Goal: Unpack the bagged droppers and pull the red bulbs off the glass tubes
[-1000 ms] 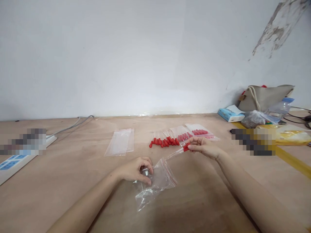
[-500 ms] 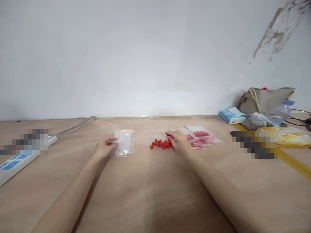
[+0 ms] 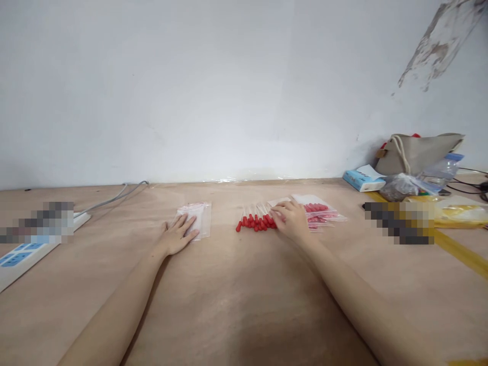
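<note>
A small stack of clear zip bags (image 3: 206,218) lies at left centre. My left hand (image 3: 178,236) rests flat on its left part, fingers spread. Right of the bags, a row of glass droppers with red rubber bulbs (image 3: 256,222) lies with the bulbs toward me. At the right end of this row is my right hand (image 3: 293,218), fingers bent and drawn together; whatever lies between the fingertips is hidden. Just beyond that hand are several zip bags with red-bulbed droppers in them (image 3: 318,208), overlapping in a pile.
A white power strip (image 3: 34,254) with a grey cable lies at the left. To the right are a blue tissue pack (image 3: 362,180), a grey cloth bag (image 3: 423,152), a yellow plastic package (image 3: 457,213) and yellow tape (image 3: 463,256) on the brown table covering. The wall runs along the back.
My left hand has gone from the bags' left edge to lying flat on them. My right hand has shifted right along the droppers, uncovering more red bulbs.
</note>
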The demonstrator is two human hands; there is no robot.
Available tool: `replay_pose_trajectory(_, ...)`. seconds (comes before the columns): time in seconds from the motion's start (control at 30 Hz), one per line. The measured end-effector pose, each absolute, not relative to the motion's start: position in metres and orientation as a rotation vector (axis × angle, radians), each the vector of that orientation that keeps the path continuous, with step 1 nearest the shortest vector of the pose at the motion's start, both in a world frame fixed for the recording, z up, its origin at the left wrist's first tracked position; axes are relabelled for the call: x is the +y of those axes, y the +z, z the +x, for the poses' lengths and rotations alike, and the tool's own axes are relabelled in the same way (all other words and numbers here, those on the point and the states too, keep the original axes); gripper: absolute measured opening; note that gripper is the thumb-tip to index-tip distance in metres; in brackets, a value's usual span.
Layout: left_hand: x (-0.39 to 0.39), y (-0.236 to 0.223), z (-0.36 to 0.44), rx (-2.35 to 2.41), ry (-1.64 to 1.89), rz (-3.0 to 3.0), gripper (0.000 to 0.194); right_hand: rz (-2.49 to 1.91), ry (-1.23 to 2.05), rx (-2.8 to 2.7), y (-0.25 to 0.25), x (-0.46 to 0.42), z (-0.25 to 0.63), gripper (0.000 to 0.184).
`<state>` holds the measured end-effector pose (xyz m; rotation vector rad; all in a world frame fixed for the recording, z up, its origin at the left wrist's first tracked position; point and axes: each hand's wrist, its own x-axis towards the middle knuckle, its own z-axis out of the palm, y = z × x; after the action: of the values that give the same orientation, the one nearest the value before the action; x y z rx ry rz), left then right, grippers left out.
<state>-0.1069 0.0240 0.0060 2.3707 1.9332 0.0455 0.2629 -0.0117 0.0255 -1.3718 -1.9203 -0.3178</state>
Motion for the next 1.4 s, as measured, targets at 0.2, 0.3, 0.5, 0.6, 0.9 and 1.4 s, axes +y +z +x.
replay_pose_trajectory(0.2, 0.024, 0.014, -0.111, 1.911, 0.149, 2.403, 0.058, -1.502, -0.228, -2.124, 0.025, -0.021, 0.327, 0.032)
replay_pose_trajectory(0.3, 0.021, 0.019, -0.107, 1.941, 0.278, 2.441, 0.053, -1.5, -0.286, -2.228, 0.017, -0.025, 0.334, 0.039)
replay_pose_trajectory(0.5, 0.014, 0.036, -0.094, 1.813, 0.509, 2.546, 0.051, -1.393, -0.382, -2.298, 0.008, -0.024, 0.322, 0.026)
replay_pose_trajectory(0.6, 0.006, 0.05, -0.082, 1.593, 0.621, 2.492, 0.052, -1.462, -0.419, -2.135, 0.007, -0.021, 0.323, 0.024)
replay_pose_trajectory(0.9, -0.026, 0.083, -0.048, 1.277, 0.584, 2.417, 0.048, -1.454, -0.357, -1.287, 0.053, -0.041, 0.328, 0.027)
replay_pose_trajectory(1.4, -0.067, 0.037, 0.029, 0.911, 0.85, 1.978, 0.038, -1.04, 1.352, -1.384, 0.011, -0.073, 0.201, 0.036)
